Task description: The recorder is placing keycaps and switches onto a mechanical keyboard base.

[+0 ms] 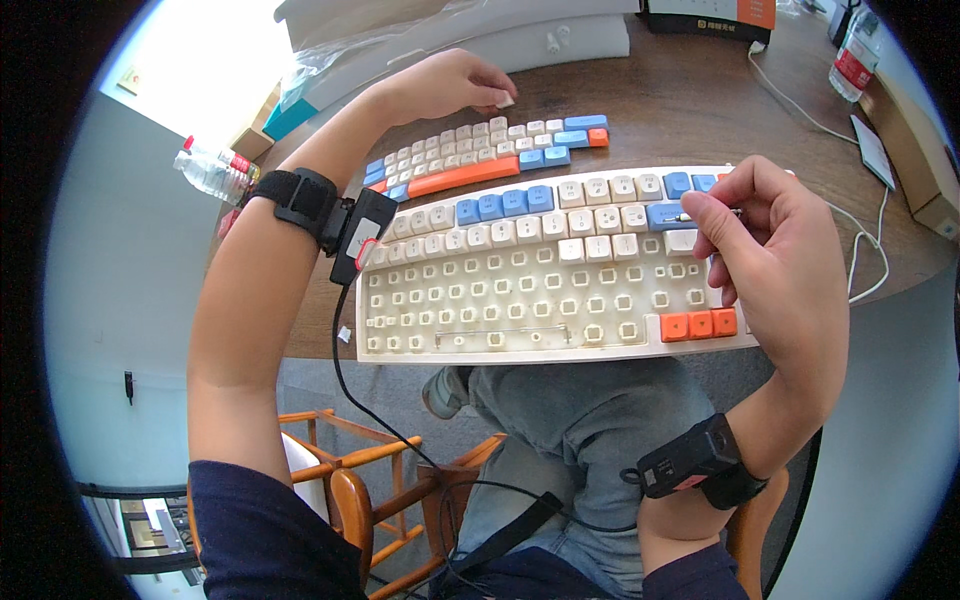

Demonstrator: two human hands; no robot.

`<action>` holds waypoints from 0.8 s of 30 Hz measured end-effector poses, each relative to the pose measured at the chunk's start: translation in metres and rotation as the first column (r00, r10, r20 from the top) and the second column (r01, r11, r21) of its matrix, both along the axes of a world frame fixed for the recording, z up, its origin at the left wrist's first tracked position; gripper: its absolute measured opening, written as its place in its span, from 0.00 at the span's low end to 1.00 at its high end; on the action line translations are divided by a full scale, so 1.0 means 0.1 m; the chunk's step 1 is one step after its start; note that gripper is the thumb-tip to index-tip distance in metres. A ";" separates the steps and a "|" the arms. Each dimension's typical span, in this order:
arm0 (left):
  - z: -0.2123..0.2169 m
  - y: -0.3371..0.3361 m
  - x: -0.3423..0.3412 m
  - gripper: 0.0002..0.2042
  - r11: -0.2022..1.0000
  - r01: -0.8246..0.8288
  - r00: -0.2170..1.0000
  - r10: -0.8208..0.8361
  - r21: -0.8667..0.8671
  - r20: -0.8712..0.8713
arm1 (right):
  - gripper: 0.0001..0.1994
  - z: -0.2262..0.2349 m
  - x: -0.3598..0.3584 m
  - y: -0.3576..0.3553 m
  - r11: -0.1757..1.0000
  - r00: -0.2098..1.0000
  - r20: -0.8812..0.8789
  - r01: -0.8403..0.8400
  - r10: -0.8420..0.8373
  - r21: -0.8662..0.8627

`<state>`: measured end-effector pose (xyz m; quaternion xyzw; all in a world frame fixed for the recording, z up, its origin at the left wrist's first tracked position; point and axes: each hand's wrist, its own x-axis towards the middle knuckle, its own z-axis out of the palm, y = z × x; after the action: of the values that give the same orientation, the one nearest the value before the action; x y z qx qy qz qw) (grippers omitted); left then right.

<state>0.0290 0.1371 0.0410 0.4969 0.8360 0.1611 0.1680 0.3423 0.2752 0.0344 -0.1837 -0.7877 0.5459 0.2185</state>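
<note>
Bright overall | glare upper left (blown white) | dark, warped rim

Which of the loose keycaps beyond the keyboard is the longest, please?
The orange bar, in the loose row nearest the keyboard; it spans several keys' width, while the other loose orange keycaps are much shorter.

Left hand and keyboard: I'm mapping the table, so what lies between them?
In the head view, rows of cream, blue and orange keycaps lie on the table between the left hand and keyboard.
</note>
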 end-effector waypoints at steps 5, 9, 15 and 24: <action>-0.03 0.21 0.13 0.12 0.998 0.006 0.997 -0.001 -0.066 0.081 | 0.08 0.01 0.02 0.01 1.000 1.000 0.021 0.005 -0.005 0.005; -0.03 0.24 0.06 0.12 0.997 -0.001 1.000 0.001 -0.073 -0.009 | 0.08 0.03 0.01 0.00 1.000 1.000 0.029 -0.008 0.008 -0.001; -0.01 0.11 0.08 0.19 0.997 0.064 0.983 -0.068 -0.034 -0.169 | 0.08 0.01 0.02 0.02 1.000 1.000 0.022 -0.009 0.009 -0.015; -0.02 -0.44 0.47 0.48 0.982 0.091 0.974 -0.122 -0.162 -0.192 | 0.08 0.03 0.02 0.00 1.000 0.999 0.032 -0.011 0.011 0.012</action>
<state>0.0761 0.0933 0.0394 0.5407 0.8305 0.0364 0.1286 0.3446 0.2755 0.0377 -0.1867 -0.7953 0.5395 0.2039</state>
